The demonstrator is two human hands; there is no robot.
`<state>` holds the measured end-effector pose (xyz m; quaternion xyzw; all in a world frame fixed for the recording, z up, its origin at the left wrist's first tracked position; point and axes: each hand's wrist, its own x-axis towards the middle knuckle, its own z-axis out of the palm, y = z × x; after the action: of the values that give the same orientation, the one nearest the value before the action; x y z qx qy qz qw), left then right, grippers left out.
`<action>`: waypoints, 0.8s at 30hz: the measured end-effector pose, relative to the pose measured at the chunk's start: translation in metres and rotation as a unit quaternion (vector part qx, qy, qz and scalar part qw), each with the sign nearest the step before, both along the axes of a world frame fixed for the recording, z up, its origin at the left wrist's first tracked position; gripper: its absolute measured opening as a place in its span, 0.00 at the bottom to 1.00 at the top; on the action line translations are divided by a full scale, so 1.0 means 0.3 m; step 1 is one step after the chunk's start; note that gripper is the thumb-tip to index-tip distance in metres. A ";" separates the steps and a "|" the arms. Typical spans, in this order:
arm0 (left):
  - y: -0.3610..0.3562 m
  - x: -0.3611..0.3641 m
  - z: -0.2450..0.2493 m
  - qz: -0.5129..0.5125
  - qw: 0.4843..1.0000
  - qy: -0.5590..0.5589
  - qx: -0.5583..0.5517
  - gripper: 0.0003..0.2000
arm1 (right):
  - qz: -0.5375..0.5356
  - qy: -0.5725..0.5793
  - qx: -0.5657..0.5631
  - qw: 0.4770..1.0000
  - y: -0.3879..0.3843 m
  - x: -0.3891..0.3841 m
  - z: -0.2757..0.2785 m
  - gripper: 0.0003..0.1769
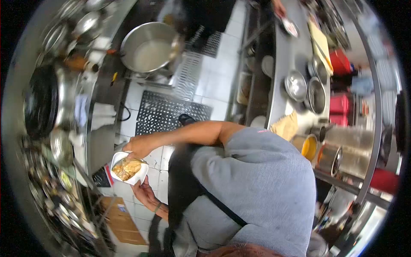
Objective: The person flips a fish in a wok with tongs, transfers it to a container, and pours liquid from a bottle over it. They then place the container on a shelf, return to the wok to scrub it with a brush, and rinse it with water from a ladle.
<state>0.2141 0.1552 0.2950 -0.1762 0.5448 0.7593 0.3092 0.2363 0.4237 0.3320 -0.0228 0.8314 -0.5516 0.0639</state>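
A white square dish (pixel 141 173) with rounded corners holds a golden-brown piece of food (pixel 127 168) that looks like a fried fish. My right hand (pixel 139 146) closes on the dish's upper rim; its fingertips are partly hidden. From below, my left hand (pixel 144 192) grips the opposite corner, thumb and fingers pressed to the rim. A band circles my left wrist. The dish is held in the air beside the steel counter edge, over the tiled floor.
A large steel pot (pixel 150 48) stands on a burner. A perforated black mat (pixel 160 112) lies on the floor. Steel bowls (pixel 296 85) and a pan of yellow liquid (pixel 309 147) stand on the opposite counter. Another person's hand (pixel 279 8) is near a small plate (pixel 290 28). Cardboard (pixel 122 220) lies low.
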 end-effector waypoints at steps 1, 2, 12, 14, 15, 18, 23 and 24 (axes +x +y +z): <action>0.032 -0.014 -0.013 -0.020 1.000 -0.013 -0.002 0.30 | -0.023 0.000 -0.015 1.000 0.035 0.028 -0.021 0.21; 0.051 -0.039 -0.039 -0.036 0.999 -0.023 -0.003 0.30 | -0.043 0.002 -0.028 0.999 0.054 0.046 -0.042 0.21; 0.425 -0.147 -0.042 -0.248 0.968 -0.019 -0.037 0.32 | -0.243 -0.169 -0.164 0.941 0.212 0.299 -0.175 0.20; 0.491 -0.150 -0.066 -0.311 0.950 -0.010 -0.018 0.32 | -0.322 -0.073 -0.109 0.937 0.179 0.336 -0.287 0.20; 0.519 -0.159 -0.100 -0.345 0.938 -0.014 -0.002 0.32 | -0.387 -0.078 -0.081 0.915 0.162 0.353 -0.337 0.21; 0.640 -0.146 -0.153 -0.455 0.890 -0.009 0.016 0.33 | -0.483 -0.150 -0.246 0.827 0.146 0.465 -0.344 0.19; 0.782 -0.080 -0.236 -0.570 0.820 0.034 -0.030 0.41 | -0.623 -0.214 -0.314 0.683 0.157 0.667 -0.405 0.21; 0.764 -0.082 -0.290 -0.574 0.816 0.040 -0.050 0.39 | -0.664 -0.167 -0.366 0.631 0.155 0.726 -0.462 0.20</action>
<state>0.1895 0.3844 0.2080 0.1841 0.5961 0.4219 0.6579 0.4541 0.4702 0.1935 0.6062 0.3272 -0.6981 -0.1953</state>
